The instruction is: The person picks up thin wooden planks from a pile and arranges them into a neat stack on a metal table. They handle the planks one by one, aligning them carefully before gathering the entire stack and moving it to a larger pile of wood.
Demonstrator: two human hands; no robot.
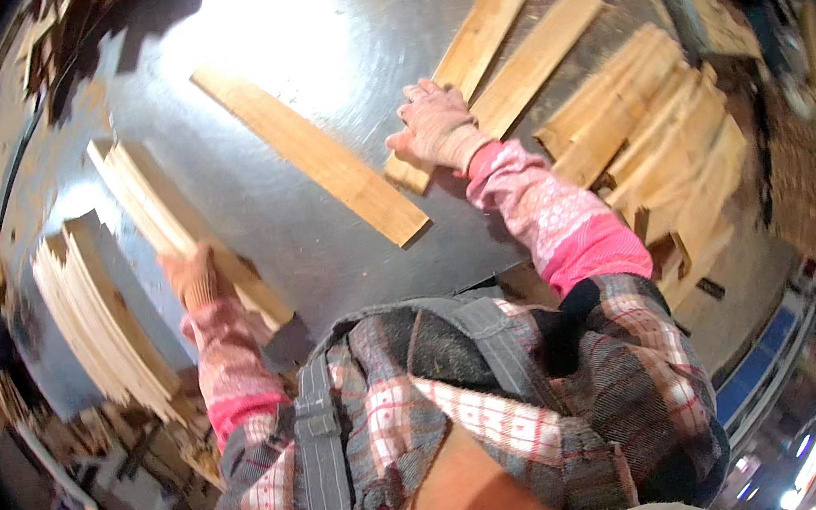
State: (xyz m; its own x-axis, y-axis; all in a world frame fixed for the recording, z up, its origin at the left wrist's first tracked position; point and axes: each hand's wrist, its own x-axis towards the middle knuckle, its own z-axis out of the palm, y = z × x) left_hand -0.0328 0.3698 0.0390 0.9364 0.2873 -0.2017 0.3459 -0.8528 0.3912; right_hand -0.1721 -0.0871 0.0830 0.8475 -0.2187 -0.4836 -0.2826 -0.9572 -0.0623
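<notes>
My left hand (191, 280), in a tan glove, closes around the near part of a narrow stack of wooden boards (145, 199) standing on edge. My right hand (439, 126) lies over a flat wooden board (487, 24), fingers spread and thumb out to the left; what its palm touches is hidden. Just right of that hand, a second board (546, 53) lies slanted alongside. Between my hands a single board (311, 155) rests flat, apart from both. Pink patterned sleeves cover both forearms.
All this lies on a shiny dark metal table (317, 255). Another stack of boards (97, 311) stands at the left edge. To the right sits a heap of overlapping boards (650, 127). Wood scraps (127, 438) lie below the table's left side.
</notes>
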